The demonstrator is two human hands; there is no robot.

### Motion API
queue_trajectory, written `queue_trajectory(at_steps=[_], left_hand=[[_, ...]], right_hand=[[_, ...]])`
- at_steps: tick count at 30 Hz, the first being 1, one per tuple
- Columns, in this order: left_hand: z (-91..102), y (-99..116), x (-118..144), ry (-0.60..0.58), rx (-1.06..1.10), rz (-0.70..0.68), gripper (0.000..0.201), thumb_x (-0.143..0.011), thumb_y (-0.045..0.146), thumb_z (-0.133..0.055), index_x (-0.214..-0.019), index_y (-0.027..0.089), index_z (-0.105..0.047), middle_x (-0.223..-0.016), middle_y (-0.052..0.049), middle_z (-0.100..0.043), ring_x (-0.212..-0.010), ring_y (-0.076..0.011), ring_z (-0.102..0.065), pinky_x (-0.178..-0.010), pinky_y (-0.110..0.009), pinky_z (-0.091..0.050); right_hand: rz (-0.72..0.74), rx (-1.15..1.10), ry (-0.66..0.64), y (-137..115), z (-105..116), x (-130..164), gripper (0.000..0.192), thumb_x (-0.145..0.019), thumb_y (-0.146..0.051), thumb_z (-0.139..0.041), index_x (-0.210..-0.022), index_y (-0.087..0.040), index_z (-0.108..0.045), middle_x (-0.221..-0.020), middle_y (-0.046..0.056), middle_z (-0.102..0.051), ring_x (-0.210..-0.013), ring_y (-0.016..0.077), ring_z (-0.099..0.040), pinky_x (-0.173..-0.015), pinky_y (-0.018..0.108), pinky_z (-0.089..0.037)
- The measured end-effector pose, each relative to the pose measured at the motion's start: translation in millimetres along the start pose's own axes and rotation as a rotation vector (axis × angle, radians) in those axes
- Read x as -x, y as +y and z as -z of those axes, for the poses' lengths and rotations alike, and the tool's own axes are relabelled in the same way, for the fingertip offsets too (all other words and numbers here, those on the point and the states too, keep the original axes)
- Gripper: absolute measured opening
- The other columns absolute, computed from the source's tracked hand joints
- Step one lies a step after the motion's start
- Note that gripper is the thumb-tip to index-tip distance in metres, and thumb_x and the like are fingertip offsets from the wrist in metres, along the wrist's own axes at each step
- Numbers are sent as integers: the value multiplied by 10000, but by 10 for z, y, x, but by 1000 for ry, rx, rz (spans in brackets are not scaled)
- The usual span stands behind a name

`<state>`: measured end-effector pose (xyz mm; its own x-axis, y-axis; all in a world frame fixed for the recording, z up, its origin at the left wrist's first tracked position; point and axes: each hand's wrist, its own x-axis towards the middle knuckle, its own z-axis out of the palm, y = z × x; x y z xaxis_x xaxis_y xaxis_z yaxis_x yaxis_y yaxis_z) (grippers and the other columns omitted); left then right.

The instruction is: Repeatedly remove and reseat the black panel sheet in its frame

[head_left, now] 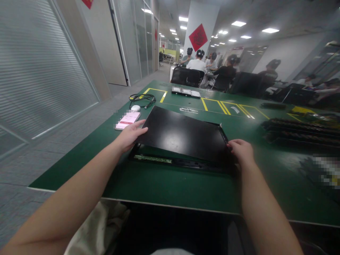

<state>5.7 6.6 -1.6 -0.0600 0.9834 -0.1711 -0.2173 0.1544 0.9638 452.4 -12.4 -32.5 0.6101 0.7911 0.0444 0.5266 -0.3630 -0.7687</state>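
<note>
On the green table [79, 166], a phone [128, 120], white mouse [135, 108] and coiled cable [142, 101] lie beyond the left hand [132, 135]; dark strips [313, 134] are piled at right. The glossy black panel [177, 131] sits tilted above the black frame [193, 164], obscuring most of it. Left thumb and fingers pinch the panel's edge; the right hand [242, 151] pinches the frame's right side.

on the green bench [170, 187], the left hand [129, 135] holds a black panel [180, 131] tilted over a dark frame [198, 164]; the right hand [242, 151] pinches a thin dark strip [224, 134] along the panel's right edge. a lit phone [128, 120] lies nearby.
</note>
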Motion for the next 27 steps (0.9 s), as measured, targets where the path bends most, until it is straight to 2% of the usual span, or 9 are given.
queue_trajectory(at_steps=[7, 14, 18, 21, 24, 27], left_hand=[[22, 4, 8, -15, 10, -30, 749, -785, 21, -768, -1498, 111, -558, -1056, -153, -822, -837, -210, -797, -771, -264, -644], [40, -53, -47, -65, 18, -23, 726, -817, 24, -724, -1511, 116, -533, -975, -123, -834, -723, -180, -787, -688, -229, -637], [29, -70, -54, -67, 21, 11, 694, -803, 27, -735, -1469, 132, -573, -952, -102, -838, -690, -180, -778, -668, -237, -636], [11, -61, -49, -48, 26, 13, 595, -824, 19, -688, -1405, 134, -629, -898, -76, -835, -656, -161, -763, -637, -217, -625], [-1, -44, -58, -20, 19, 6, 497, -836, 29, -645, -1321, 125, -692, -881, -71, -830, -698, -168, -772, -621, -207, -611], [1, -33, -81, 13, 19, 15, 524, -815, 32, -636, -1325, 132, -694, -908, -75, -830, -758, -188, -780, -648, -229, -614]], right_hand=[[-7, -41, -5, 26, -5, -21, 257, -654, -339, -616, -814, -196, -757, -788, 51, -741, -575, 164, -576, -583, 302, -470], [16, -44, 17, 28, -5, -18, 250, -644, -332, -617, -794, -187, -753, -725, 48, -721, -543, 160, -559, -571, 303, -461], [31, -25, 18, 10, -4, -5, 231, -647, -324, -613, -774, -186, -748, -714, 47, -718, -535, 160, -562, -574, 307, -462], [32, -20, 18, -9, 0, 11, 215, -654, -316, -612, -767, -191, -746, -715, 44, -717, -534, 158, -563, -579, 306, -463], [25, -18, 25, -28, 5, 25, 195, -651, -302, -619, -754, -191, -742, -684, 44, -704, -522, 158, -556, -576, 305, -464], [21, -30, 27, -30, 3, 24, 201, -656, -301, -614, -764, -192, -743, -696, 41, -708, -519, 154, -553, -571, 304, -463]])
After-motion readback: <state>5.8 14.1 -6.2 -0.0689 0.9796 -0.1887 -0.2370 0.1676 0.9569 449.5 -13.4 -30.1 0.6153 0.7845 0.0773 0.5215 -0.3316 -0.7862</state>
